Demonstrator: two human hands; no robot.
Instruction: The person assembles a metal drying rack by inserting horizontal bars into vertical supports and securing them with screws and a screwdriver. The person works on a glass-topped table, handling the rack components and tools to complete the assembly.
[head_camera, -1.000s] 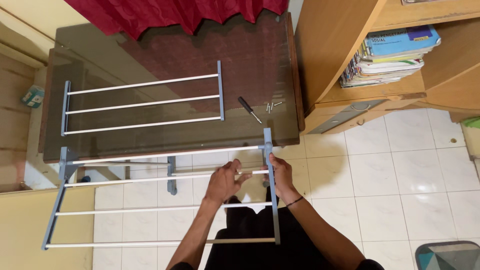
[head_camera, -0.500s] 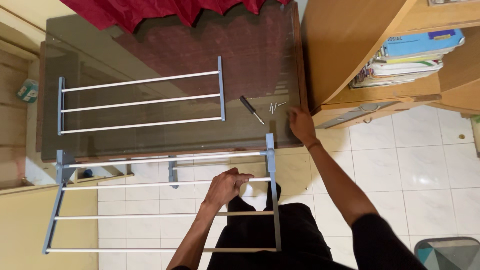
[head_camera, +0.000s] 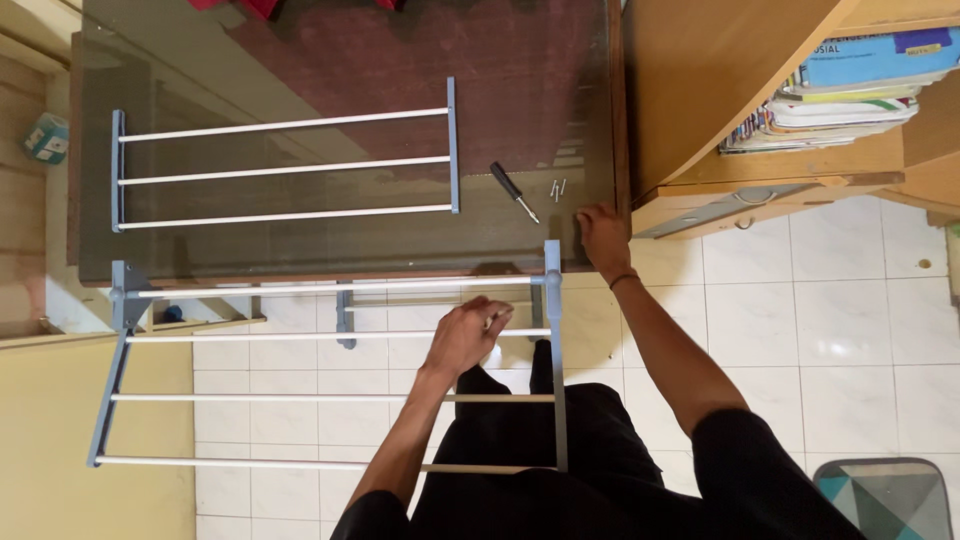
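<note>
Steadying a grey rack frame (head_camera: 330, 375) while reaching for small screws (head_camera: 557, 188).

Left hand (head_camera: 466, 335) is closed around a white rail at the table edge; right hand (head_camera: 603, 235) rests flat, fingers loose, on the glass table (head_camera: 300, 250) beside the screwdriver (head_camera: 514, 192). Best keep the frame level and pinch one screw only. Screw count and right fingertips are hard to make out.

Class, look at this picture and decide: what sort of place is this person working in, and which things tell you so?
Most likely a room in a home. A glass-topped table stands on a white tiled floor, and a wooden shelf unit beside it holds stacked books.
</note>
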